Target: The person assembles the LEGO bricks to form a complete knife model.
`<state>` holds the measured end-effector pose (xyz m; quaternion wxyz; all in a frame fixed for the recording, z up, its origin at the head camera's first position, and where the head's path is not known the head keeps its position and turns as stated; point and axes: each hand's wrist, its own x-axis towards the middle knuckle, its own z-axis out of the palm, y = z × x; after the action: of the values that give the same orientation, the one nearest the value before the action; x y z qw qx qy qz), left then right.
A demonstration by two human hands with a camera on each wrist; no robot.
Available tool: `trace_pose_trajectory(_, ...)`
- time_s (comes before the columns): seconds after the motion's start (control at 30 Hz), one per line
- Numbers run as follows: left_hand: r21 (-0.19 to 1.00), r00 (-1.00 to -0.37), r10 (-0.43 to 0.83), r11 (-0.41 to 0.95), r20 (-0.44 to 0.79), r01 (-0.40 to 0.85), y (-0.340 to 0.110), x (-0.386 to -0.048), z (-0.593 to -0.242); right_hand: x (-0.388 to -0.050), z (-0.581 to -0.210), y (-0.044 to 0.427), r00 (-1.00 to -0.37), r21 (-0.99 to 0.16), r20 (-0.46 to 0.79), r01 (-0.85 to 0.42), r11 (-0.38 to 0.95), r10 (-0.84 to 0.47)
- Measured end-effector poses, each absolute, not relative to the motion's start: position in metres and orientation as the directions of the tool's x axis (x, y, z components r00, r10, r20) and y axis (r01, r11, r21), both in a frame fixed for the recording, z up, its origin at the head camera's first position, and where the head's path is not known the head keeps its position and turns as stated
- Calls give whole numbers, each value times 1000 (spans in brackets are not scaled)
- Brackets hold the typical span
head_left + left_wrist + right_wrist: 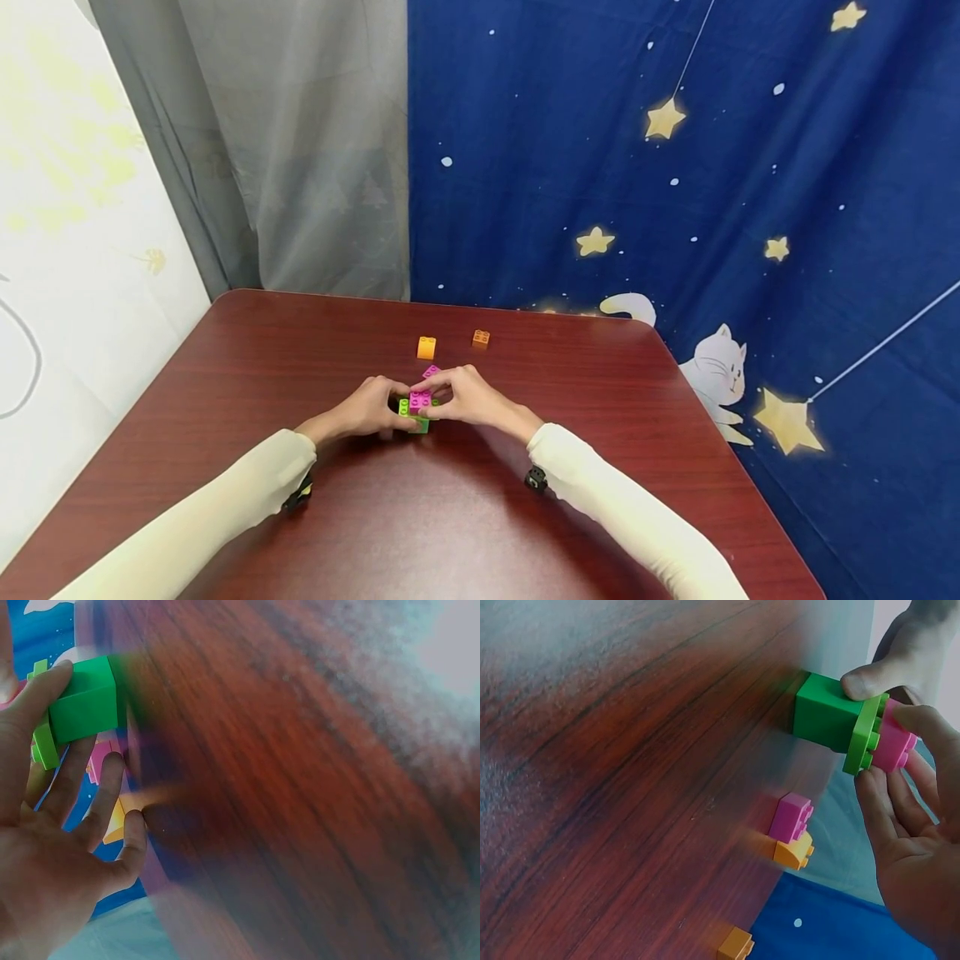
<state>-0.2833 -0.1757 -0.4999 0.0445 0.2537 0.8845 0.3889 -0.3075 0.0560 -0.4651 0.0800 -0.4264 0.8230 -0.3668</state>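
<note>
A dark green block (826, 712) stands on the table, topped by a light green studded plate (864, 736) and a pink brick (891, 739). My left hand (371, 406) holds the green block from the left, thumb on its near face and fingers behind; its other fingers are spread. From the right, my right hand (472, 397) pinches the pink brick between thumb and fingers, on top of the plate. The fingers partly cover the stack in the head view. Just behind it lies a magenta brick (431, 371), partly hidden by the right hand.
Farther back on the brown table (300, 333) are a yellow-orange curved brick (426, 347) and, to its right, an orange-brown brick (481, 337). A blue starry curtain (525, 167) and a grey curtain (322, 150) hang behind the table's far edge.
</note>
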Motion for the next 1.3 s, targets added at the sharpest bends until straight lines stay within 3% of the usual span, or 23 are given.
trace_pose_trajectory(0.43,713,-869,484,575,100,402,-175,-284,-499,-312,-474,58,-637,-672,195,-641,372,-746)
trace_pose_trajectory(0.7,703,-876,472,589,102,399,-175,-281,-499,-312,-484,59,-627,-616,254,-692,377,-736)
trace_pose_trajectory(1.0,680,-874,448,583,188,445,-178,-272,-488,-311,-486,59,-651,-641,290,-676,362,-702)
trace_pose_trajectory(1.17,654,-834,452,533,317,537,-174,-273,-483,-310,-487,60,-684,-623,286,-665,412,-671)
trace_pose_trajectory(1.3,634,-828,451,543,333,551,-170,-272,-481,-309,-484,60,-691,-648,260,-643,409,-674)
